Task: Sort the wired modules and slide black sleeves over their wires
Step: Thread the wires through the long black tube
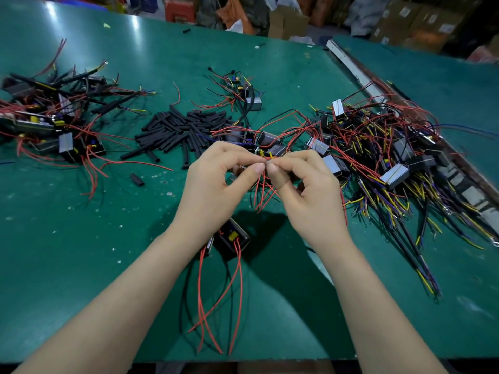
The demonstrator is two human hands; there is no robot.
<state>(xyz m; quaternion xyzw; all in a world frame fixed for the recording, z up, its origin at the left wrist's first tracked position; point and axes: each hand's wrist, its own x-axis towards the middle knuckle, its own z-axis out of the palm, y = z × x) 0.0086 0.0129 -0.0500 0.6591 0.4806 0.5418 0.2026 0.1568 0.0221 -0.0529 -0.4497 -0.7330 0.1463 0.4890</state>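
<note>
Above the green table (pixel 81 238), left hand (pixel 216 182) and right hand (pixel 305 190) raised, fingertips together, both pinching red wires (pixel 263 190).

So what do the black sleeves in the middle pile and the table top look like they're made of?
Black sleeves: probably matte plastic or rubbery tubing; dull, some lying bent. Table top: looks like a green rubber or vinyl mat; soft glare patches, scuffed white specks.

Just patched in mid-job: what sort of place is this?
Probably a small electronics assembly workshop: a green work table with heaps of wired modules, a pile of black sleeves, and stacked cardboard boxes behind.
</note>
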